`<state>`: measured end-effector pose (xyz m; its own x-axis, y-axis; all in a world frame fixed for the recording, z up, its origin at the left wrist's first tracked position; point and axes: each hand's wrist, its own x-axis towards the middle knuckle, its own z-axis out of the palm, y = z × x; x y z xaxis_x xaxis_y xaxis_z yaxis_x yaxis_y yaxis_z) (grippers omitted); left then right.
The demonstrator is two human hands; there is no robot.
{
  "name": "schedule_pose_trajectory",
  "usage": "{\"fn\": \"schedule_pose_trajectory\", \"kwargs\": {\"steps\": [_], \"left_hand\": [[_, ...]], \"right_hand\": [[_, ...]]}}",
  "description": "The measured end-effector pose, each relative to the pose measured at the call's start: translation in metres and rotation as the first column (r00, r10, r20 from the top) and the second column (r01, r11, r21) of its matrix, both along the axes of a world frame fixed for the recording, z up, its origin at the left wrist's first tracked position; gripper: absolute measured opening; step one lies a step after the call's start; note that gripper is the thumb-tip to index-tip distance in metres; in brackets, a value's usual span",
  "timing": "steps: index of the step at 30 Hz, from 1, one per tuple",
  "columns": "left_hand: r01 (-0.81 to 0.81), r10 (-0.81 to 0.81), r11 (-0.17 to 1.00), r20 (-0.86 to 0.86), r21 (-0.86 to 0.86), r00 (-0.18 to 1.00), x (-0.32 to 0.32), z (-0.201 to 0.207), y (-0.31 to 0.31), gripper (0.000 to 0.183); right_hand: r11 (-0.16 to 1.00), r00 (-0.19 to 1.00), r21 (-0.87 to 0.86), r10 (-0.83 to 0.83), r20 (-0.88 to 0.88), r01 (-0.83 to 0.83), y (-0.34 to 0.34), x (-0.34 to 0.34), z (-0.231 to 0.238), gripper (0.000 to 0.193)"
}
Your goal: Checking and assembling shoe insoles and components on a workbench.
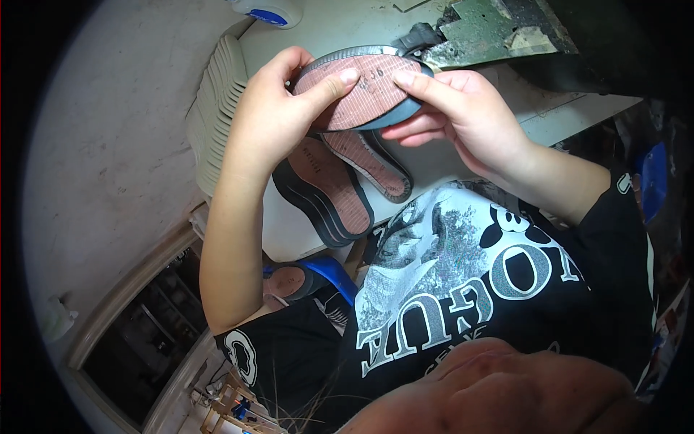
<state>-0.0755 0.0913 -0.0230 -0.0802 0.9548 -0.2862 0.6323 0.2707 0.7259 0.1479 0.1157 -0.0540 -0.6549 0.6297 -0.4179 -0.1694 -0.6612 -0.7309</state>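
Note:
Between my hands, above the table, is a shoe sole (365, 101) with a pink, finely lined face and a dark rim. My left hand (271, 108) grips its left end, the thumb pressed on the pink face and the fingers behind. The right hand (470, 108) pinches the other end, its thumb also on the face and its fingers curled beneath. Below the held sole lies a stack of dark-edged soles (325, 195) with pink tops. Another pink sole (376, 170) rests beside that stack, partly covered by the held one.
Pale, curved pieces stand in a long stack (220, 108) along the wall. A white bottle (271, 11) and a worn green metal machine part (499, 32) are at the far side of the white table (289, 235). A blue container (332, 275) sits below, next to another sole (289, 282).

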Motion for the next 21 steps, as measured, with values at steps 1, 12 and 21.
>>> {"fn": "schedule_pose_trajectory", "kwargs": {"steps": [1,12,21], "left_hand": [[0.003,-0.003,1.0,-0.003,0.002,1.0,0.007,0.004,-0.005,0.039],[-0.142,0.214,0.95,0.25,-0.277,0.944,0.057,0.024,-0.041,0.054],[-0.112,0.291,0.893,0.371,-0.436,0.882,0.075,0.017,-0.041,0.055]], "right_hand": [[1.0,1.0,0.007,-0.005,-0.004,0.005,-0.002,0.002,-0.003,0.035],[0.981,1.0,0.194,-0.019,-0.025,0.023,-0.02,0.024,0.001,0.031],[0.933,0.996,0.358,0.054,-0.078,-0.023,-0.033,0.045,-0.009,0.024]]}}
